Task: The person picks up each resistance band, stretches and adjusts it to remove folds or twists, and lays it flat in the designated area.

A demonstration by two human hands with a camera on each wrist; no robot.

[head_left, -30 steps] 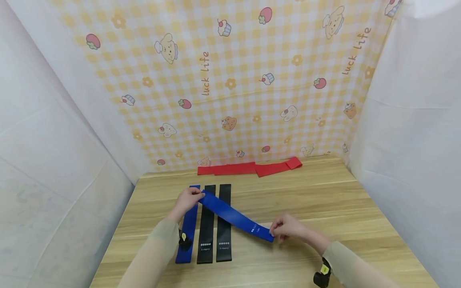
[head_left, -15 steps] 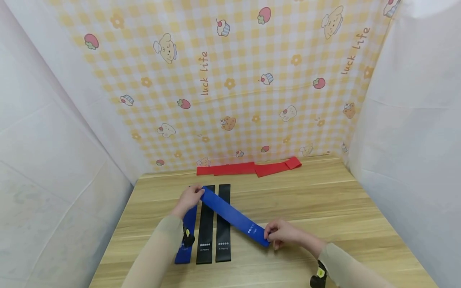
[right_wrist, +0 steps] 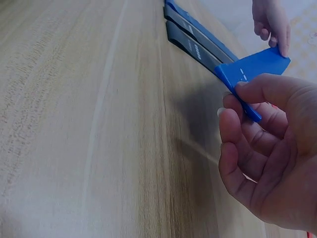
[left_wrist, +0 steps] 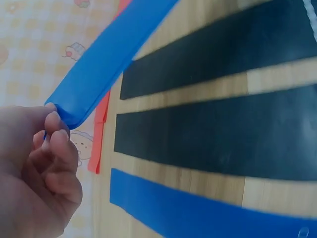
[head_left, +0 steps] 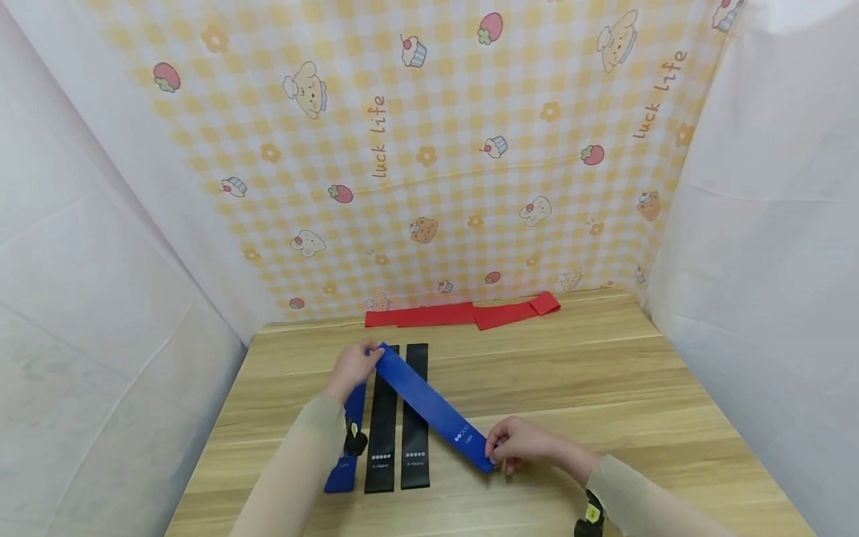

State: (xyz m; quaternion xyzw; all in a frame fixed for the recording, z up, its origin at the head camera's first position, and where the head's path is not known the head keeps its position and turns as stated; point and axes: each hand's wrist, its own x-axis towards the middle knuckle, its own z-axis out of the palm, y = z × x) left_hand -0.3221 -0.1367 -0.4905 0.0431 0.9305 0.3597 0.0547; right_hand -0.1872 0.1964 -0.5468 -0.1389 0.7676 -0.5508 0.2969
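Observation:
A blue resistance band (head_left: 432,406) with white print is stretched flat at a slant between the two hands, above the tabletop. At its far left end, the left hand (head_left: 353,367) pinches it between thumb and fingers. The right hand (head_left: 520,444) pinches the near right end, beside the print. Under the held band lie two black resistance bands (head_left: 381,436) (head_left: 415,447), side by side and pointing away from the person. Left of them rests a second blue band (left_wrist: 163,208), partly hidden by the left forearm in the head view.
Red bands (head_left: 436,315) lie in a crosswise strip along the back of the wooden table (head_left: 570,373). A yellow checked cloth (head_left: 429,186) hangs behind, and white cloths (head_left: 758,261) hang at both sides.
The right hand has moved left and toward the person, bringing its end of the blue band along. The left hand has shifted slightly away and to the right, so the band slants more steeply.

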